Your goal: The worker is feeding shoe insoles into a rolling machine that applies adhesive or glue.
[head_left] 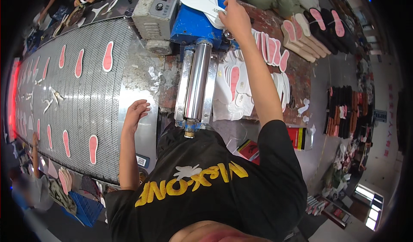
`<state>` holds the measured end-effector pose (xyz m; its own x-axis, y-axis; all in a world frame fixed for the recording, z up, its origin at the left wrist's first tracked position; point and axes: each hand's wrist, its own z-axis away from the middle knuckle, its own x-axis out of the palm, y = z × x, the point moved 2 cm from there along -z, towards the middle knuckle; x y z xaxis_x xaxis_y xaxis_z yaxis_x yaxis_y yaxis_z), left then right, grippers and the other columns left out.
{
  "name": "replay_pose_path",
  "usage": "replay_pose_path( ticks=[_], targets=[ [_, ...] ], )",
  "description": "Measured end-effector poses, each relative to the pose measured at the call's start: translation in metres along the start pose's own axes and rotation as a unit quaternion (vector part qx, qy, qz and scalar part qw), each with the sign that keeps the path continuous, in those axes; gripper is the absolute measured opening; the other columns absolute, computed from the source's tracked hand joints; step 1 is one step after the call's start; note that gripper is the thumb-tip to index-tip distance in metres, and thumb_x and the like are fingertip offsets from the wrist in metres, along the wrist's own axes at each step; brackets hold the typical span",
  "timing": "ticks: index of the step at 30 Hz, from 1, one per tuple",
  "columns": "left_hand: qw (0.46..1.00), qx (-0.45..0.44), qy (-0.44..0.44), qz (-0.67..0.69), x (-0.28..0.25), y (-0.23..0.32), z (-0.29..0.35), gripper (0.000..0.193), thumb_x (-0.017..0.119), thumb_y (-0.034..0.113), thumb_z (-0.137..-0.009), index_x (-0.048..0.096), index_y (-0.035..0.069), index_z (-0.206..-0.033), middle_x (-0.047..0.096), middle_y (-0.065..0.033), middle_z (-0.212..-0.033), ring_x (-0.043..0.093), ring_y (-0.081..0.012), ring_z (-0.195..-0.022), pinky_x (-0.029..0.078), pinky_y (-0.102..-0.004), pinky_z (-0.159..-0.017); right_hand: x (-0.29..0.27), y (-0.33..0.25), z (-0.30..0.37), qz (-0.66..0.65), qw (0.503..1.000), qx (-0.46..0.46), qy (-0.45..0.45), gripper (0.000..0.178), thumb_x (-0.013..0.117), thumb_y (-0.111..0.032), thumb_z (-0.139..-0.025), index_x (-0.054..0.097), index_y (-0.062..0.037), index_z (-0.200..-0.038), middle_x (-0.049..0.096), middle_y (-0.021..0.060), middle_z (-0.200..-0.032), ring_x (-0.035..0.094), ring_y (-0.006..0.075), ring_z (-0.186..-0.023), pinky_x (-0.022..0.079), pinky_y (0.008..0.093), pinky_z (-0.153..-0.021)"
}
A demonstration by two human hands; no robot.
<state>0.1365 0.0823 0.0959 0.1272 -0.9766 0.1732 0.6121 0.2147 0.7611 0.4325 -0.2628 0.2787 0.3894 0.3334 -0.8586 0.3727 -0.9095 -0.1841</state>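
R hand is up at the fanned white insoles on the blue roller machine, fingers by the narrow end; can't tell if they're clamped. One insole's long axis runs upper L to lower R, broad end L; another's turned steeper, toward the worker. Smooth, white, w/ a small dark print, too fine to read. Fingers hide part of the edge. L hand hovers near the mesh conveyor, fingers loosely curled, slightly apart.
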Motion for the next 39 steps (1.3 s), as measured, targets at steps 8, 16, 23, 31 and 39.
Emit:
replay_pose_path(
  ticks=[8,16,23,31,39],
  targets=[
    [0.997,0.047,-0.003,-0.057,0.032,0.015,-0.008,0.031,0.063,0.021,-0.084,0.058,0.005,-0.109,0.066,-0.0045,-0.097,0.061,-0.0128,-0.086,0.044,-0.0253,-0.074,0.013,0.009,-0.001,-0.033,0.994,0.081,-0.069,0.056,0.076,-0.041,-0.067,0.060,-0.0007,-0.101,0.062,0.0201,-0.100,0.060,0.0378,-0.094,0.050,0.0456,-0.079],
    [0.986,0.116,-0.012,-0.120,0.042,0.026,-0.012,0.026,0.063,0.011,-0.082,0.060,0.003,-0.106,0.065,-0.0043,-0.095,0.059,-0.0117,-0.084,0.045,-0.0259,-0.073,-0.013,0.026,0.046,-0.568,0.798,0.175,0.101,0.032,0.061,-0.011,-0.084,0.056,0.0011,-0.113,0.063,0.0101,-0.096,0.061,0.0180,-0.082,0.051,0.0297,-0.066],
    [0.958,0.218,-0.075,-0.168,0.066,0.059,-0.008,0.037,0.061,0.002,-0.080,0.054,-0.001,-0.117,0.059,-0.0080,-0.114,0.057,-0.0162,-0.101,0.045,-0.0290,-0.088,-0.035,0.079,0.217,-0.627,0.644,0.382,0.217,0.025,0.051,-0.003,-0.087,0.057,0.0005,-0.112,0.060,0.0087,-0.097,0.061,0.0182,-0.083,0.052,0.0316,-0.065],
    [0.803,0.359,-0.212,-0.426,0.140,0.106,-0.003,0.076,0.076,0.015,-0.068,0.042,0.010,-0.135,0.040,-0.0103,-0.141,0.038,-0.0274,-0.130,0.033,-0.0385,-0.105,-0.012,0.005,0.314,-0.532,0.662,0.496,0.181,0.026,0.052,-0.011,-0.091,0.054,0.0001,-0.114,0.061,0.0104,-0.091,0.062,0.0178,-0.072,0.052,0.0280,-0.054],
    [0.713,0.406,-0.248,-0.516,0.123,0.118,0.002,0.080,0.078,0.014,-0.062,0.043,0.009,-0.133,0.040,-0.0115,-0.140,0.037,-0.0326,-0.129,0.033,-0.0401,-0.106,-0.009,-0.028,0.310,-0.622,0.684,0.381,0.011,0.030,0.049,-0.018,-0.094,0.052,0.0018,-0.117,0.062,0.0118,-0.090,0.061,0.0164,-0.067,0.049,0.0254,-0.052]
  ],
)
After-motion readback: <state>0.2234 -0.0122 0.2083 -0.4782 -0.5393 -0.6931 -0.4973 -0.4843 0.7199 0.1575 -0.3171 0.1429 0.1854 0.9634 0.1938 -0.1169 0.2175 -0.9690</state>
